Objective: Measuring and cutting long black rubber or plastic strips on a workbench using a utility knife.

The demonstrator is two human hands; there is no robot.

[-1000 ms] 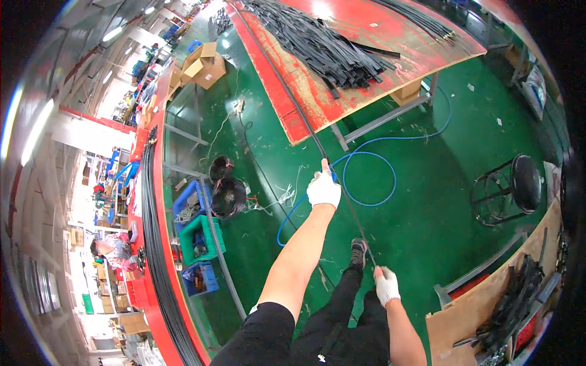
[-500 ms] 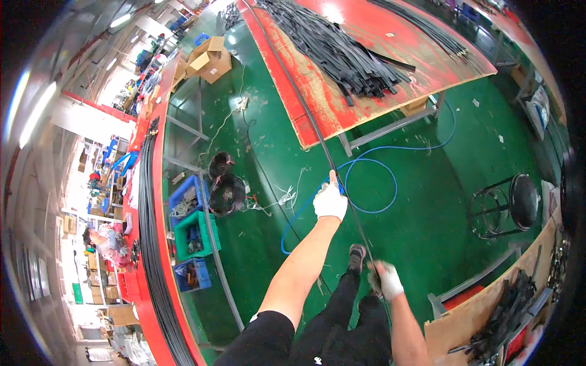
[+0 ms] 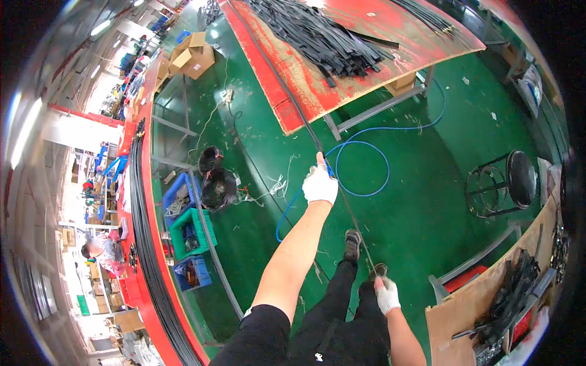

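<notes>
My left hand point(image 3: 320, 185), in a white glove with a bare thumb tip, is closed round a long black cable-like strip point(image 3: 296, 110) just off the near corner of the red table point(image 3: 287, 122). A small blue piece point(image 3: 329, 168) shows beside its fingers; its kind is unclear. From there a thin strand point(image 3: 355, 221) slants down to my right hand point(image 3: 387, 295), also white-gloved, closed in front of my right leg. The strand's end at the right fingers is hard to make out. A blue hose point(image 3: 388, 168) loops on the floor beyond the left hand.
A heap of flat black strips point(image 3: 329, 46) covers part of the red table. On the left, a long red bench point(image 3: 160, 268) carries a black cable bundle point(image 3: 143, 232), with a green crate point(image 3: 198, 235) beside it. A round stool point(image 3: 520, 179) stands right; a cardboard box point(image 3: 194, 56) lies far left.
The scene has shifted slightly up and left in view. My right hand, blurred before, is now sharper and slightly lower. The stretch between my hands looks thinner and paler than before.
</notes>
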